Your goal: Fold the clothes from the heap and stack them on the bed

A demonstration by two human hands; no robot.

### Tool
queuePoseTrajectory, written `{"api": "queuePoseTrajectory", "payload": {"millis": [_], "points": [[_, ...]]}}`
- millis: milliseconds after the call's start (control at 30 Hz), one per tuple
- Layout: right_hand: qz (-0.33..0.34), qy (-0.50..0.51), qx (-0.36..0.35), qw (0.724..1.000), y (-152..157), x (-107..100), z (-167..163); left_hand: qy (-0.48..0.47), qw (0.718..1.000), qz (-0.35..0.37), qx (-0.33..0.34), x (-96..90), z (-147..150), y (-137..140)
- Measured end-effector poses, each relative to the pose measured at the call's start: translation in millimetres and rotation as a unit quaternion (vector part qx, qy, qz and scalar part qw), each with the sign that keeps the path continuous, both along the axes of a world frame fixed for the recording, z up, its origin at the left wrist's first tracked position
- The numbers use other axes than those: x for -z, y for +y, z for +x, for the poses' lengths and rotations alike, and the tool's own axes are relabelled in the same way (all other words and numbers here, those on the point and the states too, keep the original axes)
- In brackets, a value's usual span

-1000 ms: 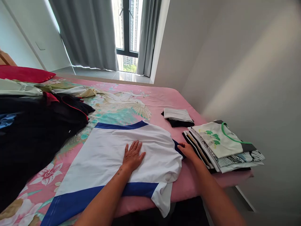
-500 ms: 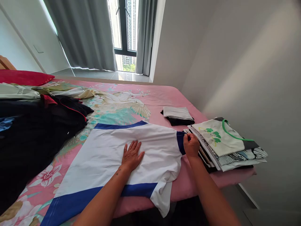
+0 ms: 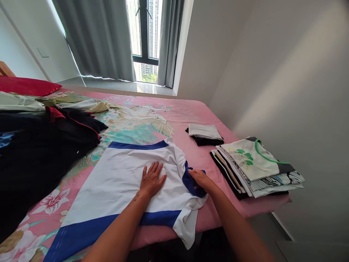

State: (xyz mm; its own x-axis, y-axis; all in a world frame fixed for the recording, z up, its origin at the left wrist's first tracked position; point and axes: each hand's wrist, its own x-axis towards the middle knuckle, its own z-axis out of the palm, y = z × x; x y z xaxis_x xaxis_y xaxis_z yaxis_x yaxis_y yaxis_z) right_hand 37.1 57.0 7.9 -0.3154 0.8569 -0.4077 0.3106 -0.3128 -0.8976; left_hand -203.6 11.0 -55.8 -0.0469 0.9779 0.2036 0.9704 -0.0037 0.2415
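Left hand (image 3: 152, 179) flat on shirt (image 3: 117, 178) | right hand (image 3: 201, 179) on cuff (image 3: 187, 179) | grip hidden, unclear

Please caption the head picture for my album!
Left hand flat on a white shirt, right hand touching its blue trim.

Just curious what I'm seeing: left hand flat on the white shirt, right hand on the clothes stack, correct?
Not quite: the head view shows the right hand on the blue sleeve cuff, not the clothes stack. The left hand is flat on the white shirt.
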Motion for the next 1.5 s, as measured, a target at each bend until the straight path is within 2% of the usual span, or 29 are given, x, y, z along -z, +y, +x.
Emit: {"api": "queuePoseTrajectory", "payload": {"millis": [133, 200, 267, 333, 400, 467, 533, 600, 667, 767, 900, 967, 1033, 1100, 1167, 1233, 1300, 1500], "points": [[-0.09, 0.138, -0.023, 0.986, 1, 7, -20, 0.002, 1.0, 0.0, -0.002, 1.1, 0, 1], [-0.086, 0.189, 0.02, 0.978, -1, 14, -26, 0.002, 1.0, 0.002, -0.001, 2.2, -1, 1], [-0.018, 0.212, 0.124, 0.969, -2, 19, -25, 0.0, 1.0, 0.005, 0.001, 3.0, -1, 1], [0.082, 0.215, 0.248, 0.941, 0, 21, -18, -0.003, 1.0, 0.01, 0.003, 2.7, -2, 1], [0.14, 0.218, 0.315, 0.913, 1, 19, -9, -0.007, 1.0, 0.012, 0.006, 1.6, -1, 0], [0.119, 0.231, 0.283, 0.923, 2, 14, -3, -0.01, 1.0, 0.011, 0.008, 0.0, -1, 0], [0.018, 0.245, 0.185, 0.952, 1, 10, -2, -0.013, 1.0, 0.009, 0.008, -1.2, -1, -1], [-0.087, 0.254, 0.114, 0.956, -1, 9, -7, -0.014, 1.0, 0.01, 0.006, -1.6, -1, -1], [-0.143, 0.269, 0.107, 0.947, -3, 11, -14, -0.013, 1.0, 0.014, 0.007, -1.5, -1, -1], [-0.174, 0.297, 0.122, 0.931, -10, 13, -27, -0.01, 1.0, 0.02, 0.01, -1.2, 0, -1], [-0.231, 0.316, 0.091, 0.916, -20, 16, -43, -0.007, 1.0, 0.029, 0.009, -2.1, 0, -1], [-0.203, 0.323, 0.131, 0.915, -23, 21, -48, -0.006, 0.999, 0.03, 0.01, -2.6, 0, -1], [-0.116, 0.312, 0.232, 0.914, -24, 27, -47, -0.007, 0.999, 0.029, 0.012, -2.9, 1, -1], [-0.017, 0.288, 0.331, 0.898, -22, 31, -38, -0.008, 0.999, 0.028, 0.013, -2.7, 0, -1], [0.047, 0.276, 0.379, 0.882, -17, 30, -24, -0.01, 1.0, 0.027, 0.013, -2.2, 0, -1], [0.079, 0.277, 0.373, 0.882, -6, 25, -10, -0.01, 1.0, 0.025, 0.012, -1.4, 0, 0], [0.11, 0.264, 0.342, 0.895, 13, 17, 1, -0.01, 1.0, 0.018, 0.013, -0.5, -1, 1], [0.253, 0.134, 0.195, 0.938, 97, -12, -2, 0.004, 1.0, 0.008, 0.019, 1.1, -2, 2]]}}
